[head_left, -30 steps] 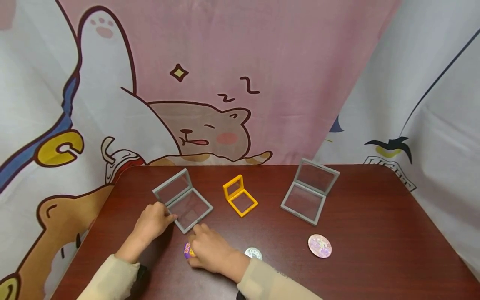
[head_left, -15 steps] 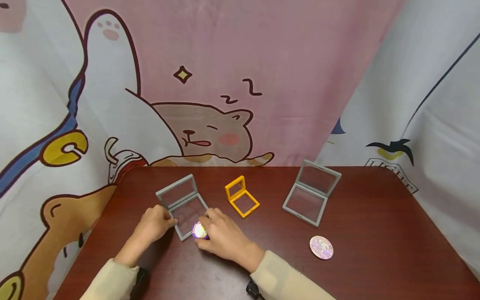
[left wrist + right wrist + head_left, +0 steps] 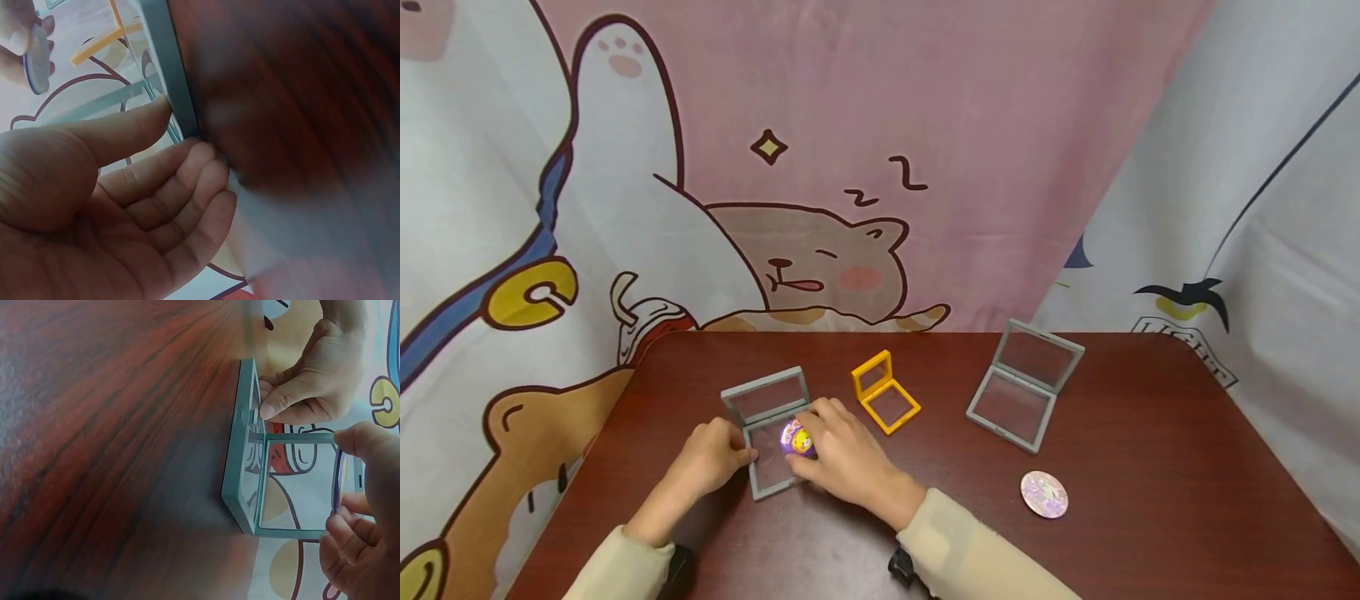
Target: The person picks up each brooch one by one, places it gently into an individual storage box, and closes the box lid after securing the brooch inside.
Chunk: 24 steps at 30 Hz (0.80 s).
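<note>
A grey hinged display frame (image 3: 757, 487) with clear panes lies on the left of the table, its lid tilted up at the back. My left hand (image 3: 711, 454) pinches its left edge; in the left wrist view, the thumb lies on the frame's side (image 3: 172, 69) with the other fingers curled below. Over the frame's lower half, my right hand (image 3: 850, 454) holds a round purple badge (image 3: 796, 438) with a yellow figure between thumb and fingers. The right wrist view shows the badge (image 3: 338, 481) edge-on, apart from the lower pane. Its right part is hidden by fingers.
A small yellow hinged frame (image 3: 889, 428) stands open at the middle back. Another grey hinged frame (image 3: 1000, 431) stands open on the right, with a round pink badge (image 3: 1043, 494) in front of it. A printed cloth (image 3: 1000, 125) hangs behind the table (image 3: 1150, 467).
My right hand has picked the purple badge off the table and carried it up over the left grey frame. That frame has turned and shifted nearer. A pale round badge is now out of sight.
</note>
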Tool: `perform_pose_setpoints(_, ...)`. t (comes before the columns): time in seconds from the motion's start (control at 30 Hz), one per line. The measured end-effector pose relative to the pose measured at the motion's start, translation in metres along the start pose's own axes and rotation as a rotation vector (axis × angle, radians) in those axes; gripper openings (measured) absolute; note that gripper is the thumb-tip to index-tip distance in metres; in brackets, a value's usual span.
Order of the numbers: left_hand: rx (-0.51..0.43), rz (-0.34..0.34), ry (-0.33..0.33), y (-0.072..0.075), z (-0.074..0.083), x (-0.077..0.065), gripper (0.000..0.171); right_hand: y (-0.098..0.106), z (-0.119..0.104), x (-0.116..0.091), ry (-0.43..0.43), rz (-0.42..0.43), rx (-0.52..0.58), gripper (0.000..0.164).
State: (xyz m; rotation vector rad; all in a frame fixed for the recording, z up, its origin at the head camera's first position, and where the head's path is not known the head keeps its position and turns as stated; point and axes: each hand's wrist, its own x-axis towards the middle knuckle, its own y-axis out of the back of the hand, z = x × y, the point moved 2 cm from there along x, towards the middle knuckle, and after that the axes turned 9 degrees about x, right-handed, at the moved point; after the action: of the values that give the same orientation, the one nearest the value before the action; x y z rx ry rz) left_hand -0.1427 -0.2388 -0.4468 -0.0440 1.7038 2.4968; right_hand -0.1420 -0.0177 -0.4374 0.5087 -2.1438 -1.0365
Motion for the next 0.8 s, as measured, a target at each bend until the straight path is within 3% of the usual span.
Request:
perform_pose_setpoints(0.27, -0.015, -0.017, -0.046, -0.002, 0.003, -0.004, 0.028, -0.007, -0.004, 0.003, 0.007, -0.045, -0.057, 0.049)
perform_pose_setpoints(0.8, -0.055, -0.041, -0.045, -0.004, 0.007, -0.006, 0.035, -0.027, -0.006, -0.002, 0.004, -0.141, -0.177, 0.041)
